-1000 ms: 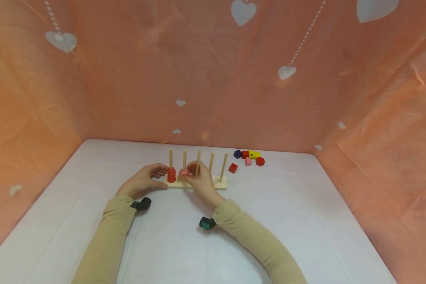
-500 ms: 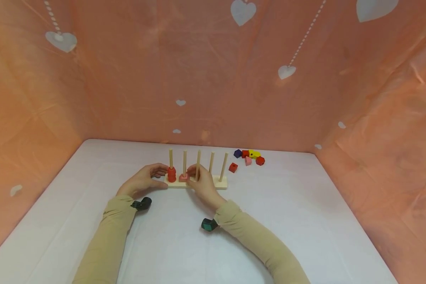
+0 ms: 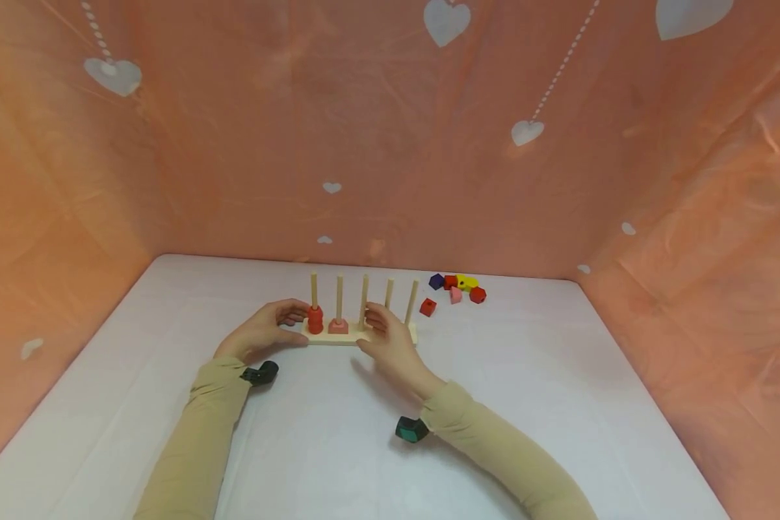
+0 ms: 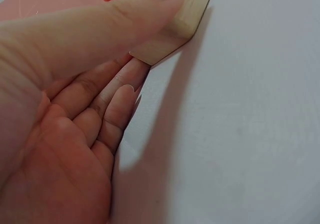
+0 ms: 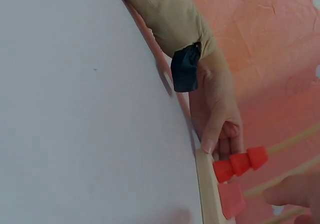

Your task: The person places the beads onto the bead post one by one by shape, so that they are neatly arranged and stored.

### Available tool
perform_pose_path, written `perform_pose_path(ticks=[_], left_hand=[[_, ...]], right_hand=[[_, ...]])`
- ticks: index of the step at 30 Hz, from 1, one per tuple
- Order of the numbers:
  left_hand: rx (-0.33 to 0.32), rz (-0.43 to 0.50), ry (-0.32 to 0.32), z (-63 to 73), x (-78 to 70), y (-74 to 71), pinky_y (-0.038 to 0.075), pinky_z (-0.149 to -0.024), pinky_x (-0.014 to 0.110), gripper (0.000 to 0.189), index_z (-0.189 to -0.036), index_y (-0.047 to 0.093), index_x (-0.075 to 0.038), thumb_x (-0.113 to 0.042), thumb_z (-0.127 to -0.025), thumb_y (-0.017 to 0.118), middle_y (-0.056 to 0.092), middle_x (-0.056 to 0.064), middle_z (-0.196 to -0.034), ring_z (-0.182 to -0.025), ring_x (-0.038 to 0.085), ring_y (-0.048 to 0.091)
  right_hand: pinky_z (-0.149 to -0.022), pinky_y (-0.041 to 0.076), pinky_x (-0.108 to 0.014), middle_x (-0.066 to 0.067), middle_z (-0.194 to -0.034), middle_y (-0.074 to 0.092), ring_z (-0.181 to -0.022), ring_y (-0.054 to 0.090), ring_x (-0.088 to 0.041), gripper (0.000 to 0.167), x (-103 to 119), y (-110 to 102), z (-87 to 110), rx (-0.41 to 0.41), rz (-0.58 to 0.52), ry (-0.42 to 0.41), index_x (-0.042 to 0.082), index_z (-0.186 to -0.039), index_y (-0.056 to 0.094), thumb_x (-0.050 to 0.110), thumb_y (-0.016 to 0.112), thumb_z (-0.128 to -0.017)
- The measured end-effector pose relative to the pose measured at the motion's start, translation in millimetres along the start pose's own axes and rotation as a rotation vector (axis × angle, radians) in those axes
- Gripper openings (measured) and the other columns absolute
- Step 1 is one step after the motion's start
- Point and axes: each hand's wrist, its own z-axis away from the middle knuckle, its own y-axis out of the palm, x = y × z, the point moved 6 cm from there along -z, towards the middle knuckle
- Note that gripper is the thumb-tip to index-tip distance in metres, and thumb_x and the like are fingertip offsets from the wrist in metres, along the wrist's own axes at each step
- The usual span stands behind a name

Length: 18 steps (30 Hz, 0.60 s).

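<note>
A wooden peg board (image 3: 328,339) with several upright pegs lies on the table. Red beads (image 3: 315,320) are stacked on its leftmost peg. One pink bead (image 3: 338,327) sits at the foot of the second peg, against the base. My left hand (image 3: 263,332) grips the board's left end; in the left wrist view the thumb (image 4: 100,36) lies along one side of the wooden base (image 4: 172,41) and fingers reach the other. My right hand (image 3: 393,350) hovers in front of the right-hand pegs, fingers loosely bent, holding nothing. In the right wrist view its fingertips (image 5: 295,191) appear beside the pegs.
Loose beads lie right of the board: a red cube (image 3: 427,308) nearest, then a purple bead (image 3: 436,282), yellow beads (image 3: 466,282), a pink bead (image 3: 455,295) and a red bead (image 3: 477,295). The white table (image 3: 338,448) meets an orange cloth (image 3: 390,173) behind.
The pink bead has slid down the second peg to the base. My right hand has let go of it and drawn back to the right. The left hand stays put.
</note>
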Motion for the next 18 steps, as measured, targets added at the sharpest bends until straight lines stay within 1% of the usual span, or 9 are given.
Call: perform_pose_path(ticks=[2, 5, 9, 11, 13, 14, 18], left_hand=[[0.002, -0.001, 0.001, 0.1, 0.2, 0.5, 0.036, -0.100, 0.047, 0.067, -0.129, 0.051, -0.005, -0.013, -0.072, 0.085, 0.054, 0.013, -0.125, -0.114, 0.030, 0.047], [-0.001, -0.003, 0.000, 0.6, 0.0, -0.1, 0.036, -0.100, 0.047, 0.066, -0.129, 0.052, -0.005, -0.013, -0.072, 0.085, 0.054, 0.013, -0.124, -0.114, 0.031, 0.047], [-0.003, -0.010, 0.006, 2.9, -0.5, -1.3, 0.036, -0.100, 0.048, 0.066, -0.129, 0.052, -0.004, -0.012, -0.072, 0.084, 0.054, 0.015, -0.124, -0.114, 0.032, 0.047], [-0.001, -0.012, 0.008, 4.3, -1.0, -1.2, 0.036, -0.100, 0.048, 0.066, -0.129, 0.051, -0.003, -0.012, -0.073, 0.084, 0.054, 0.015, -0.124, -0.114, 0.032, 0.047], [-0.002, -0.013, 0.012, 5.2, -1.3, -0.7, 0.036, -0.100, 0.048, 0.065, -0.129, 0.051, -0.003, -0.012, -0.073, 0.083, 0.054, 0.016, -0.124, -0.114, 0.032, 0.047], [-0.004, -0.010, 0.007, 5.7, -1.3, -0.6, 0.036, -0.100, 0.048, 0.065, -0.129, 0.051, -0.003, -0.012, -0.073, 0.083, 0.054, 0.015, -0.124, -0.114, 0.032, 0.047], [-0.012, -0.005, 0.001, 6.7, -1.2, -0.9, 0.037, -0.099, 0.046, 0.065, -0.129, 0.051, -0.003, -0.012, -0.074, 0.083, 0.054, 0.015, -0.123, -0.113, 0.032, 0.048]], right_hand=[[-0.101, 0.039, -0.043, -0.025, -0.127, 0.054, -0.118, 0.051, -0.037, 0.060, -10, -6, 2.2, 0.004, -0.004, -0.019, -0.007, -0.135, 0.043, -0.006, 0.069, -0.081], [-0.101, 0.039, -0.045, -0.026, -0.127, 0.054, -0.118, 0.051, -0.037, 0.060, -8, -17, 8.5, 0.024, -0.028, -0.038, -0.006, -0.135, 0.044, -0.008, 0.070, -0.081], [-0.099, 0.039, -0.050, -0.031, -0.123, 0.054, -0.115, 0.051, -0.042, 0.056, 10, -34, 20.0, 0.050, -0.053, -0.042, -0.010, -0.132, 0.044, -0.010, 0.068, -0.082], [-0.098, 0.039, -0.052, -0.033, -0.121, 0.054, -0.114, 0.051, -0.045, 0.053, 22, -44, 26.0, 0.049, -0.048, -0.043, -0.013, -0.129, 0.044, -0.012, 0.067, -0.081], [-0.097, 0.040, -0.053, -0.032, -0.119, 0.055, -0.113, 0.051, -0.046, 0.051, 30, -55, 30.5, 0.035, -0.024, -0.041, -0.014, -0.128, 0.045, -0.013, 0.066, -0.082], [-0.097, 0.040, -0.053, -0.033, -0.119, 0.055, -0.113, 0.051, -0.046, 0.051, 30, -61, 31.3, 0.024, -0.024, -0.039, -0.014, -0.128, 0.045, -0.013, 0.066, -0.081], [-0.097, 0.042, -0.047, -0.028, -0.121, 0.057, -0.113, 0.054, -0.039, 0.050, 12, -89, 29.6, -0.054, -0.003, -0.002, -0.008, -0.129, 0.048, -0.008, 0.068, -0.083]])
